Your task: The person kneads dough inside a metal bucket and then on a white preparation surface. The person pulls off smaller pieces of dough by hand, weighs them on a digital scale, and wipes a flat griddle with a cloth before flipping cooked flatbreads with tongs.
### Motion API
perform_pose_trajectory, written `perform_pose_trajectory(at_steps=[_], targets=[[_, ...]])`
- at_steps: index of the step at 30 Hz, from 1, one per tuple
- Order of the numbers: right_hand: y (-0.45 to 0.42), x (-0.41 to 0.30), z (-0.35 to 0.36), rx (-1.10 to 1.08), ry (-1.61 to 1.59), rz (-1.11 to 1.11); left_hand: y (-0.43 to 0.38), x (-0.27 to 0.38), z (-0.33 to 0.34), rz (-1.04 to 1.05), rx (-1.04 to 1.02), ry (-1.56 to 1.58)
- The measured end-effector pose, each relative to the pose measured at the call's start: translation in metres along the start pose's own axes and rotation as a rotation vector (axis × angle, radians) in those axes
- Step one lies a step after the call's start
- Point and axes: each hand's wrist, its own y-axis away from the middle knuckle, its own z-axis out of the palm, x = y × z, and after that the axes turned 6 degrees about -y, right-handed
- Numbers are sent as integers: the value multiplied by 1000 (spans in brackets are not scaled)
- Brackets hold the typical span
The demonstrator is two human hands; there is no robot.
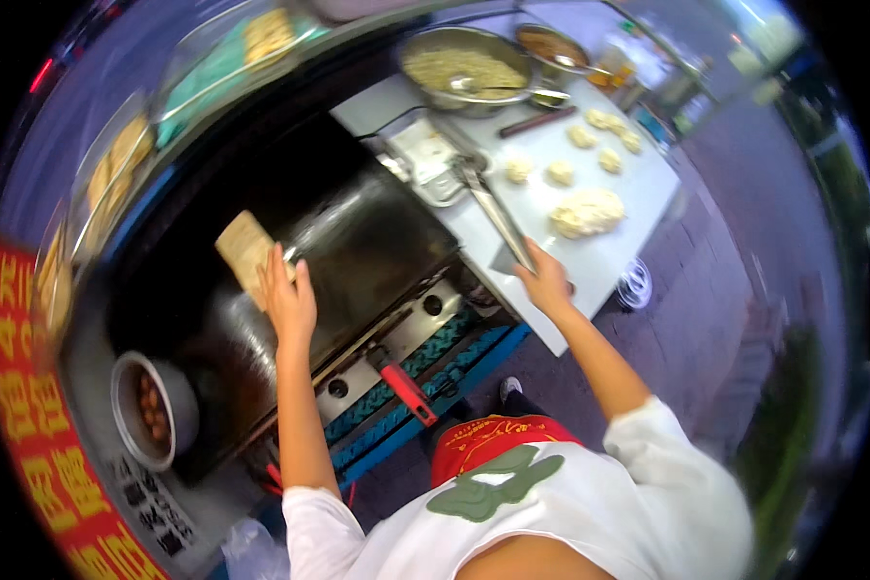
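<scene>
A flat, pale rectangular flatbread (242, 246) lies on the dark metal griddle (362, 254). My left hand (288, 297) is over its near end, fingers extended and touching it or just above; whether it grips the bread cannot be told. My right hand (546, 279) is closed around the handle of long metal tongs (499, 217), whose far end reaches the metal tray (435, 163) beside the griddle. A large piece of dough (587, 213) and several small dough balls (560, 172) sit on the white worktop to the right, near a dark rolling pin (537, 122).
A large bowl of filling (467, 69) and a smaller bowl of brown sauce (552, 48) stand at the worktop's back. A metal pot (154, 411) is at the griddle's left end. A red-handled tool (406, 391) projects from the front edge. Breads (119, 156) lie in racks behind.
</scene>
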Motion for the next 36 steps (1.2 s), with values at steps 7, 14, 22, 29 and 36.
perform_pose_trajectory(at_steps=[7,14,22,29,36], targets=[[-147,-24,92,-248,216,308,87,130,-5,239,-206,279],[-140,-8,21,-484,-25,47,127,218,31,180,-297,485],[-136,229,-134,-378,407,-200,157,396,204,-713,-849,1469],[-192,320,-110,-459,-4,-470,103,549,355,-1748,-625,1677],[-195,313,-164,-991,-1084,524,112,532,346,-1047,-523,1825]])
